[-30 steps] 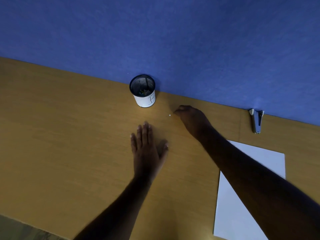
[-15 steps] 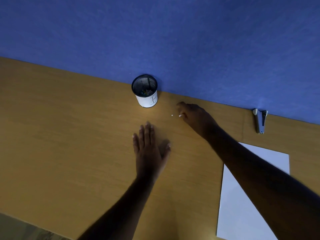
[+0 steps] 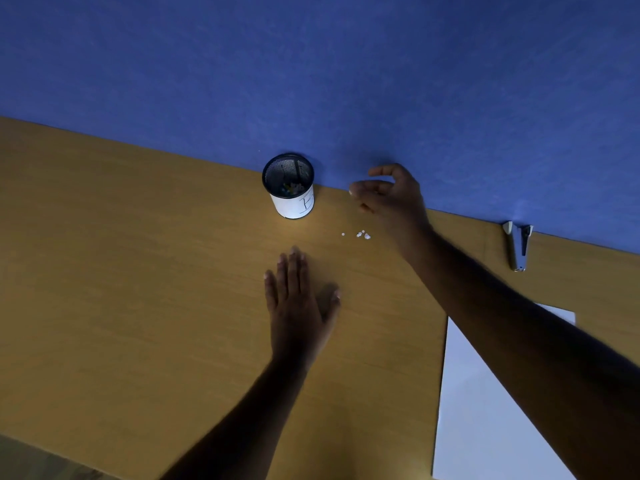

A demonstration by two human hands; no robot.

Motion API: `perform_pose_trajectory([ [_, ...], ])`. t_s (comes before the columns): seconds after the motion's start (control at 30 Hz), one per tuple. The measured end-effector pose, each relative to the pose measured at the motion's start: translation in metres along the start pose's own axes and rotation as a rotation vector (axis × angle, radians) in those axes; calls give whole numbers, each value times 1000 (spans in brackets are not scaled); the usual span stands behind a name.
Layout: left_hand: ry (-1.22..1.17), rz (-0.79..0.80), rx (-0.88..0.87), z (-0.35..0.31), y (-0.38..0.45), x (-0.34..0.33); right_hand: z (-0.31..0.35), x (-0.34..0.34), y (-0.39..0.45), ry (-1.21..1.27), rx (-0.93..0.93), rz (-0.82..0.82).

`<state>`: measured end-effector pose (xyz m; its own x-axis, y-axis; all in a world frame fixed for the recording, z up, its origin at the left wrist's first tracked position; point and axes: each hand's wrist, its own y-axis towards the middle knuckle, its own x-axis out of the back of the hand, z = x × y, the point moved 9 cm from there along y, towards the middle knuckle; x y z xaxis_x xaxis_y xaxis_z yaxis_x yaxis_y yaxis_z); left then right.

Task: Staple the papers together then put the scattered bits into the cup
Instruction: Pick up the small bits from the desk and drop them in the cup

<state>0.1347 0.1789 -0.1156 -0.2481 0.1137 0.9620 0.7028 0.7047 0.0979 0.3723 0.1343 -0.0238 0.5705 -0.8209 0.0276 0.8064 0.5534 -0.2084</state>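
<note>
A black mesh cup (image 3: pixel 289 174) with a white label band stands at the desk's back edge, with small coloured bits inside. Several tiny white bits (image 3: pixel 363 234) lie on the desk to the right of it. My right hand (image 3: pixel 391 195) hovers just behind these bits, right of the cup, its fingers curled and its thumb and forefinger apart. A pale speck shows at the forefinger tip; I cannot tell whether it is a nail or a bit. My left hand (image 3: pixel 298 299) lies flat on the desk, palm down, in front of the cup. White papers (image 3: pixel 485 410) lie at the lower right, partly under my right forearm.
A grey stapler (image 3: pixel 518 245) lies at the back right against the blue wall (image 3: pixel 311 81). The wooden desk (image 3: pixel 138 271) stretches away to the left. Its front edge shows at the lower left corner.
My right hand has lifted off the desk and drawn back towards the wall, uncovering a small cluster of white bits. My left hand has stayed flat in place.
</note>
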Motion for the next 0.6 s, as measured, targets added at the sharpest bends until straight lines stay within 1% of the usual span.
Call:
perform_pose_trajectory([
  [0.13, 1, -11, -6, -1, 0, 3, 34, -43, 18, 10, 94, 47],
  [0.33, 8, 0, -4, -1, 0, 3, 56, -99, 43, -250, 349, 165],
  [0.4, 5, 0, -6, -1, 0, 3, 54, -109, 48, -346, 385, 196],
  [0.47, -2, -6, -9, -1, 0, 3, 50, -114, 50, -401, 374, 229],
  [0.53, -6, -5, -7, -1, 0, 3, 46, -117, 53, -435, 371, 235],
  [0.6, -3, 6, -5, -1, 0, 2, 45, -118, 54, -488, 408, 231],
])
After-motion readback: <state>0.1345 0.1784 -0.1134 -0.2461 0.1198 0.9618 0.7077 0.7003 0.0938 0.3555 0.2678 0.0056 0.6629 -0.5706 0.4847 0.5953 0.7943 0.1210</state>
